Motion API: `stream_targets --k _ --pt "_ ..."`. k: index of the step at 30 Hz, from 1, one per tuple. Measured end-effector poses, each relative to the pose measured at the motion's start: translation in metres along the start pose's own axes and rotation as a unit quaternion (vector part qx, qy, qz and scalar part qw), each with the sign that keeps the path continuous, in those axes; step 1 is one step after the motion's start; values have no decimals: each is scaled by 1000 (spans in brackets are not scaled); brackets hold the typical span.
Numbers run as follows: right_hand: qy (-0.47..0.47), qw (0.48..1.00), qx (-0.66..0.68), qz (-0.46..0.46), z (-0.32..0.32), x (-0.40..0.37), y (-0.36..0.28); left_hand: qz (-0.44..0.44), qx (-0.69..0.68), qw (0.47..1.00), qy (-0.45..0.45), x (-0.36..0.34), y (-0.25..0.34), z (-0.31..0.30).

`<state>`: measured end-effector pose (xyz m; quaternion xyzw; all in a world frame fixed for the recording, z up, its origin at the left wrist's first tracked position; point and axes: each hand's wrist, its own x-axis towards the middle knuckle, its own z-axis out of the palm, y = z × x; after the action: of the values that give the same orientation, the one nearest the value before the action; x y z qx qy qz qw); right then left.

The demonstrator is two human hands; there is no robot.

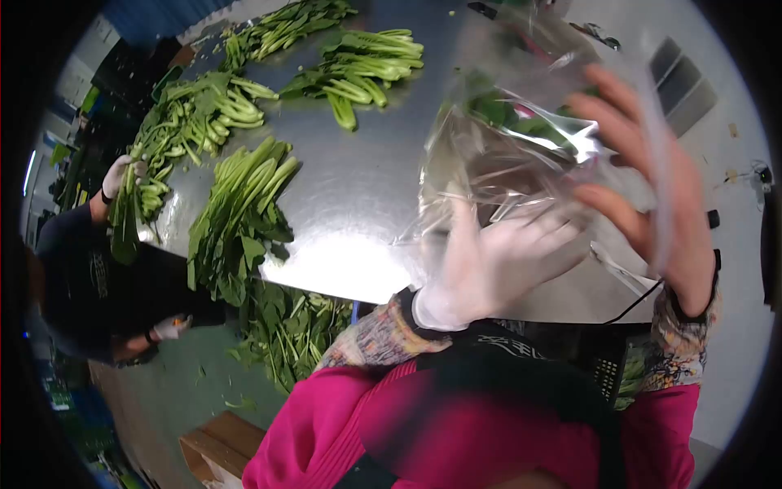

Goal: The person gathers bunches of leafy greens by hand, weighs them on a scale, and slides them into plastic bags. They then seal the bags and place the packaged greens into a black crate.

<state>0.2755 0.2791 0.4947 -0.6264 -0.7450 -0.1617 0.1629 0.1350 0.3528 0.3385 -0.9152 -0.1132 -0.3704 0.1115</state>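
Observation:
A clear plastic bag (481,155) is up in front of me over the right part of the metal table (358,187). Green leaves (497,110) and bits of pink show through its crinkled, shiny film. My left hand (505,257), in a white glove, supports the bag from below, thumb raised against the film and fingers stretched to the right. My bare right hand (652,171), smeared by motion, curves round the bag's right end, with thumb and fingers apart. A see-through strip of film passes in front of its palm.
Bunches of leafy greens (240,204) lie across the table's left and far side, more greens (293,326) below its near edge. At left a person in dark clothes (73,277) has a gloved hand (122,175) on greens. A cardboard box (220,444) is on the floor.

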Motion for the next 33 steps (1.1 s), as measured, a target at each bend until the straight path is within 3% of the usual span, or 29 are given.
stream_targets --k 1,2,3,4,5,6,7,8,9,11,13,14,15,16,17,19,20,21,23,25,28,29,30,31,32,33 --pt "-38 999 -29 0 7 -2 6 -75 -274 959 -4 -24 -6 9" --pt "-29 998 -57 -14 8 0 8 -140 -526 839 -13 -50 -14 20" --pt "-24 998 -65 -10 5 1 9 -194 -734 650 -27 -72 -23 27" --pt "-9 1000 -19 -1 2 2 10 -234 -881 408 -46 -87 -32 26" --pt "4 1000 29 9 -1 2 9 -347 -775 527 4 -92 -38 10" --pt "26 999 26 -2 -2 3 10 -418 -708 559 105 -92 -37 13" --pt "25 999 25 1 -1 5 11 -421 -613 660 108 -93 -51 21" --pt "27 999 22 -14 2 8 13 -353 -528 761 131 -84 -67 30" --pt "27 999 20 -30 5 12 13 -342 -475 801 123 -71 -76 34" --pt "38 998 52 7 10 28 13 -313 -500 800 113 -45 -88 42" --pt "-109 988 106 5 7 45 23 -272 -614 741 1 -25 -92 51" --pt "-172 977 124 36 3 56 22 -272 -616 739 -3 -16 -95 52" --pt "-73 979 165 90 -3 51 27 -259 -630 732 -4 -7 -98 51" --pt "112 986 119 -39 -22 61 34 -247 -644 724 -7 0 -99 48" --pt "136 962 218 -95 -66 77 70 -271 -691 671 10 8 -99 43" --pt "261 941 207 -57 -130 72 98 -241 -734 635 10 26 -113 46" --pt "321 925 201 -39 -162 63 116 -298 -661 688 -4 22 -126 71" --pt "372 907 194 -26 -186 51 136 -343 -704 617 -82 40 -130 62" --pt "439 879 187 -13 -207 22 184 -399 -743 520 -135 58 -151 96" --pt "440 872 59 207 -110 17 114 -334 -752 561 -97 80 -172 125" --pt "433 863 69 252 -30 -57 198 -230 -760 606 -52 105 -162 91" --pt "447 850 10 280 7 -60 184 -223 -757 610 -68 101 -148 73" --pt "446 811 46 377 38 -62 171 -144 -684 711 -78 85 -140 77" --pt "460 783 40 416 73 -72 174 -64 -595 796 -89 64 -132 81" --pt "464 798 58 381 106 -82 174 25 -440 877 -193 37 -121 80" --pt "436 806 87 390 136 -92 178 118 -263 913 -288 8 -109 78"
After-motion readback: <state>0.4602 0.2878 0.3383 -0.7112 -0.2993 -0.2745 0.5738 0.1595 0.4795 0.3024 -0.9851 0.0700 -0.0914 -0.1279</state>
